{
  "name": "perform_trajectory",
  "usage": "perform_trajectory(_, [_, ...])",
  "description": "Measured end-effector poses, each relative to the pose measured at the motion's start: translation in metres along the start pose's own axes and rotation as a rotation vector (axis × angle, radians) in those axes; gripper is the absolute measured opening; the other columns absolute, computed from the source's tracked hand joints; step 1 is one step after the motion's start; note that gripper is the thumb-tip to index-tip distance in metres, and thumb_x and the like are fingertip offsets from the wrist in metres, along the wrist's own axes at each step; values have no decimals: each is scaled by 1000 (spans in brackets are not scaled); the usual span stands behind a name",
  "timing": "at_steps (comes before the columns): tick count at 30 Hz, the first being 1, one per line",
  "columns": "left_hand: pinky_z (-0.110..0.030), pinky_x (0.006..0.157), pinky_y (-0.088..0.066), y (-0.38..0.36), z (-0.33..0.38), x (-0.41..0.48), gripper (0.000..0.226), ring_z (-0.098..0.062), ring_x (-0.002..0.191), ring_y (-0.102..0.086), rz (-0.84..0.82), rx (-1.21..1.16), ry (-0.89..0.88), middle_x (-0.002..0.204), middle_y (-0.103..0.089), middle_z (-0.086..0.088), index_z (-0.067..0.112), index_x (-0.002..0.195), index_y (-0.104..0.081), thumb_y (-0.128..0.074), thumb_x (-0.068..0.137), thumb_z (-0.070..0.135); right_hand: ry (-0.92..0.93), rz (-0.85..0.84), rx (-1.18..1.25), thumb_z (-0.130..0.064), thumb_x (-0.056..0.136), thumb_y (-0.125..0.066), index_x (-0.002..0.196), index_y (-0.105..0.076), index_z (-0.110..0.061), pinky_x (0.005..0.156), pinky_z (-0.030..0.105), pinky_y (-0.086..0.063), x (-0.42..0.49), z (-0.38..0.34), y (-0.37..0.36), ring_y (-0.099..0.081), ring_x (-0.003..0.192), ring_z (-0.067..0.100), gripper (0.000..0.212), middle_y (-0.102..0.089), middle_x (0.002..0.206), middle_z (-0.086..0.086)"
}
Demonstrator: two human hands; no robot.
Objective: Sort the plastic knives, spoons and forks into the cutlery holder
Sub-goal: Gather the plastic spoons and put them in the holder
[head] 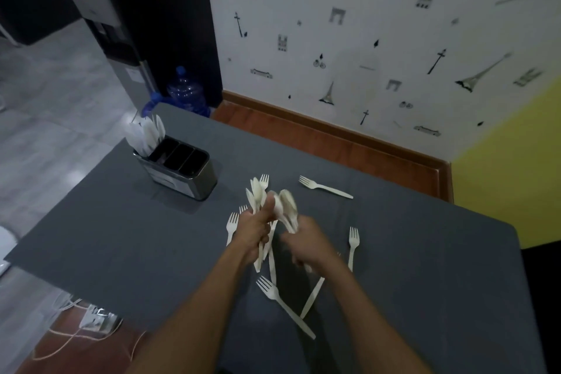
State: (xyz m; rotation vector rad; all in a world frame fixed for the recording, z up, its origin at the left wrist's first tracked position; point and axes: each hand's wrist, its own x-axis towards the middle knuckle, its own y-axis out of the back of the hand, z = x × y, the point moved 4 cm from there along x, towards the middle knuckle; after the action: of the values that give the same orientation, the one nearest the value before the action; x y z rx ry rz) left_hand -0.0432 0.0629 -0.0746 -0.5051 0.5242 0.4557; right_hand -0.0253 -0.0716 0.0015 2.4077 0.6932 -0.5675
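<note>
Spoons (287,206), blurred, are pinched in our right hand (308,244), our left hand (253,231) grips a mixed bundle (257,194) above loose forks (326,189) on the grey table (121,237), and the cutlery holder (185,168) stands well apart, knives (145,133) in its end compartment.

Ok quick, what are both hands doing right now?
Left hand: grips a bunch of plastic cutlery.
Right hand: holds a few spoons, blurred by motion.
</note>
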Motion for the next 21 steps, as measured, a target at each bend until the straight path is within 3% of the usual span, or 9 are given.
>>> perform_trajectory(2, [-34,64,-46,-4,0,1,75,-27,63,-56,-8,1,10,75,-67,-13,8,93,-78,-90,55,72,18,-56,-123,-11,96,-53,89,-63,-21,41,26,-46,0,-6,-4,-56,42,16,16,-61,62,0])
perform_trajectory(3, [-39,76,-55,-7,1,1,78,-35,77,-68,-24,-7,4,87,-74,-17,6,101,-78,-93,55,67,20,-71,-165,-12,96,-52,95,-64,-19,43,28,-49,0,-8,-5,-58,45,18,14,-62,64,1])
perform_trajectory(4, [-44,87,-59,-10,3,-1,85,-38,91,-74,-36,-13,-7,99,-78,-19,2,109,-76,-96,53,63,25,-77,-200,-14,97,-51,102,-63,-18,45,29,-52,2,-9,-6,-61,47,19,14,-64,67,2])
perform_trajectory(6, [-50,93,-60,-15,5,-6,96,-39,100,-77,-44,-16,-9,106,-79,-23,-2,118,-70,-100,47,55,40,-77,-250,-17,98,-51,116,-58,-18,47,31,-55,5,-9,-6,-66,53,21,20,-66,77,3])
perform_trajectory(10, [-41,75,-63,-21,6,-10,71,-36,90,-79,-28,-7,1,101,-79,-24,-5,119,-68,-96,66,31,55,-79,-361,-24,100,-51,126,-54,-19,72,41,-64,11,-8,-8,-73,80,26,26,-69,98,6])
perform_trajectory(13, [-23,49,-54,-21,6,-10,51,-18,61,-76,26,26,23,96,-78,-21,-9,117,-67,-89,79,18,98,-71,-458,-29,98,-51,128,-57,-19,88,46,-60,12,-10,-9,-70,96,29,32,-69,110,9])
perform_trajectory(17, [-23,42,-48,-22,4,-5,54,-17,56,-71,74,31,62,98,-79,-20,-7,122,-66,-86,79,19,50,-29,-496,-32,98,-53,121,-57,-19,84,45,-60,12,-2,-6,-69,91,27,27,-69,105,8])
perform_trajectory(19, [-22,37,-37,-25,5,-4,65,-11,38,-50,113,30,76,78,-70,-17,-11,117,-65,-86,69,28,19,-19,-433,-32,100,-55,115,-58,-18,79,38,-58,8,5,-4,-67,88,23,21,-68,104,7])
perform_trajectory(21, [-22,40,-30,-29,7,-2,58,-12,35,-35,155,0,100,58,-54,-8,-6,107,-64,-82,66,30,0,22,-276,-33,100,-58,113,-58,-18,73,34,-51,-1,14,0,-65,89,21,19,-67,104,5])
